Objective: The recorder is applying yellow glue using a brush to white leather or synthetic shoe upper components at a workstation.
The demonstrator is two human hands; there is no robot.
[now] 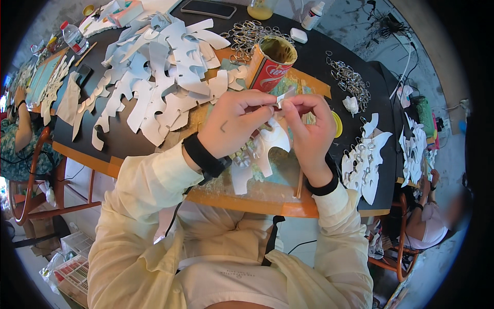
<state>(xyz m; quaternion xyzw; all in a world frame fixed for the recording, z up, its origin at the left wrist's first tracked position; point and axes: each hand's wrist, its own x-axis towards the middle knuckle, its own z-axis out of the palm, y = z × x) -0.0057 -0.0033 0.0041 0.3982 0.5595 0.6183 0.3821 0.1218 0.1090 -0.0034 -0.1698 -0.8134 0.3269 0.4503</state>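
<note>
both hands meet above the surface (339, 67): left hand (234, 123) and right hand (309, 129) pinch a white cutout (267, 141), perhaps fitting a metal ring. finished ringed cutouts (363, 162) lie right; a larger unringed pile (164, 67) waits left.

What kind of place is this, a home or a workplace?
Probably a small craft workshop. The dark work table carries a big pile of white cut-out shapes and heaps of metal rings. Both hands, left hand and right hand, hold a small white piece, and other people sit working nearby.
</note>
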